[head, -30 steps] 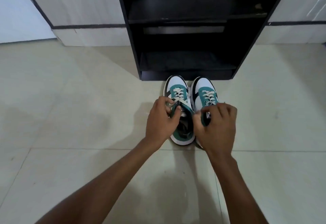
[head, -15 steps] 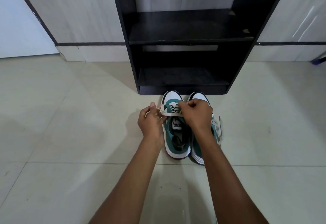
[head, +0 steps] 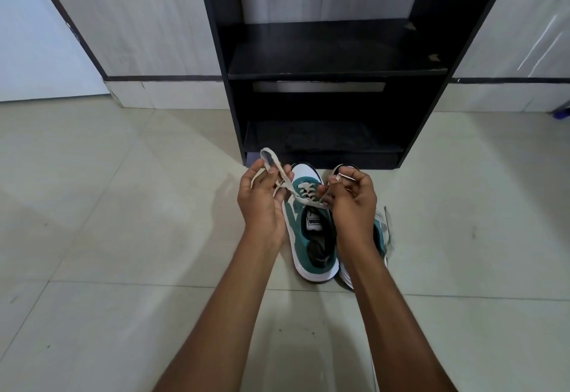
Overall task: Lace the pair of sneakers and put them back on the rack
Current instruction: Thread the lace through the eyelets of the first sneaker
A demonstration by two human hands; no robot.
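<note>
Two green and white sneakers stand side by side on the floor, toes toward the black rack (head: 327, 71). The left sneaker (head: 310, 231) shows its tongue label and open collar. The right sneaker (head: 378, 237) is mostly hidden behind my right forearm. My left hand (head: 262, 203) pinches a loop of the left sneaker's white lace (head: 274, 166), held up above the shoe. My right hand (head: 351, 200) grips the other end of that lace, crossing over the tongue. Loose lace of the right sneaker (head: 385, 222) trails beside it.
The black rack has an upper shelf and a lower shelf (head: 320, 142) just behind the shoes' toes. White panelled walls (head: 138, 21) flank it. Pale floor tiles (head: 123, 237) surround the shoes. A small blue object (head: 563, 112) peeks in at the right edge.
Both hands rose and spread apart. My left hand now holds a lace loop up. The view tilted up toward the rack.
</note>
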